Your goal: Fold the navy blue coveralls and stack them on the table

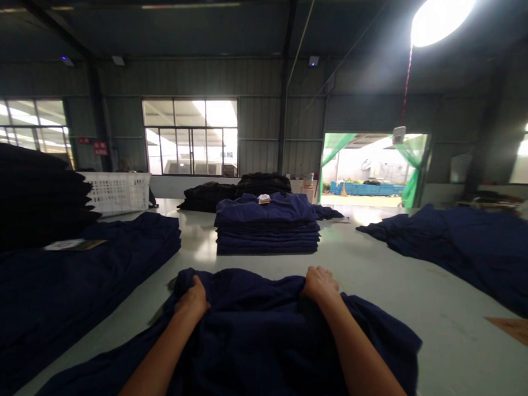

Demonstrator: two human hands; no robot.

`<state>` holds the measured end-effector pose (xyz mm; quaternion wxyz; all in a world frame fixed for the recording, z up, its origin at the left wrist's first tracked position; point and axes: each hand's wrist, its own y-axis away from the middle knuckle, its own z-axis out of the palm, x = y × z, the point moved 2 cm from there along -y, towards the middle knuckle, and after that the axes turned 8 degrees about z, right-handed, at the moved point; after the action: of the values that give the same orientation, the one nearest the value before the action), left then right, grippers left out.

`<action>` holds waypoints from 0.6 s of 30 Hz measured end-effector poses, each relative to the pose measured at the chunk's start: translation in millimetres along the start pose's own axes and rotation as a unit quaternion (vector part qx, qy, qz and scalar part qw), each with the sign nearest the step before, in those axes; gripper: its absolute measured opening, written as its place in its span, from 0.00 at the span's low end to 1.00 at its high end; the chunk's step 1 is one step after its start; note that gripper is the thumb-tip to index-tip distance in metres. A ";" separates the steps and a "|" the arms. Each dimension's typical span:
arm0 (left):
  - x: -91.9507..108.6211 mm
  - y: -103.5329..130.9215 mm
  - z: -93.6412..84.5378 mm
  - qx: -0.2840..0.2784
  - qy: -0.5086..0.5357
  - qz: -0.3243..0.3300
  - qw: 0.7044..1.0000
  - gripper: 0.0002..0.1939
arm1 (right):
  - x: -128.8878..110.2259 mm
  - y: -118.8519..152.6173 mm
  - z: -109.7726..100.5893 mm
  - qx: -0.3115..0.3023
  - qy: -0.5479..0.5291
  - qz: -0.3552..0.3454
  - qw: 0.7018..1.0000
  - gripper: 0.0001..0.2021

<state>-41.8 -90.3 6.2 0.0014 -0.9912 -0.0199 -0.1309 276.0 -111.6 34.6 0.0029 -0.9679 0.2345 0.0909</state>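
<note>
A navy blue garment (255,331) lies spread and rumpled on the table right in front of me, its sides spreading out left and right. My left hand (193,298) is closed on its far edge at the left, thumb up. Farther right, my right hand (321,281) grips the same far edge, fingers curled over the cloth. The cloth partly hides the fingertips of both hands. Just beyond the garment stands a neat stack of folded navy garments (267,232), with a white and brown tag (264,198) on top.
Folded navy garments (76,285) with a label on top lie at left, beside a tall dark pile (30,194). A white plastic basket (116,191) stands behind. Loose navy garments (473,242) and brown card (517,329) lie at right. Dark bundles (263,183) sit behind the stack.
</note>
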 end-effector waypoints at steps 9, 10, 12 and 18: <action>-14.6 0.5 -3.6 -0.067 0.009 0.068 0.995 0.19 | -9.8 1.0 16.9 -0.103 -0.006 -0.132 0.986 0.20; -14.3 0.4 -3.7 -0.068 0.012 0.076 0.995 0.13 | -10.5 1.9 14.6 -0.099 -0.008 -0.127 0.987 0.18; -11.9 -0.3 -3.9 -0.061 0.020 0.083 0.994 0.06 | -11.3 4.3 8.4 -0.069 -0.015 -0.101 0.992 0.18; 8.1 -3.2 -16.8 0.199 0.054 0.131 0.970 0.26 | -17.2 11.3 -15.2 0.176 -0.099 -0.047 0.978 0.35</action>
<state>-38.4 -87.0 24.5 0.2166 -0.9565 0.0846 -0.1762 258.5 -114.6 53.0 0.2004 -0.9483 0.1998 0.1439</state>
